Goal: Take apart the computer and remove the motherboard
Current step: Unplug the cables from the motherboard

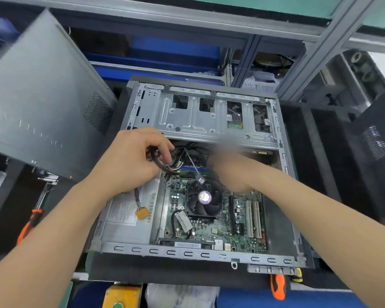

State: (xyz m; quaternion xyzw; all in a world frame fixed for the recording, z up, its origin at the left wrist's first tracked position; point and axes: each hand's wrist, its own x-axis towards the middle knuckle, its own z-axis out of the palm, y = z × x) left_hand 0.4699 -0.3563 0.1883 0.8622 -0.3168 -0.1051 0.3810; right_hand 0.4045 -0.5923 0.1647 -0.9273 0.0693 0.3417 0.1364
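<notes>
An open computer case (187, 252) lies flat on the bench. Its green motherboard (211, 230) shows inside, with a black CPU fan (203, 201) in the middle. My left hand (133, 156) grips a bundle of black cables (162, 165) near the upper left corner of the board. My right hand (229, 170) is blurred by motion above the memory slots at the top of the board; its fingers cannot be made out. A thin grey cable (195, 167) with a plug hangs over the fan.
The removed side panel (42, 103) leans at the left. The metal drive cage (209, 116) spans the case's far half. A loose orange connector (141, 212) lies on the power supply (125, 218). Orange-handled screwdrivers lie at left (29, 225) and at front right (278, 287).
</notes>
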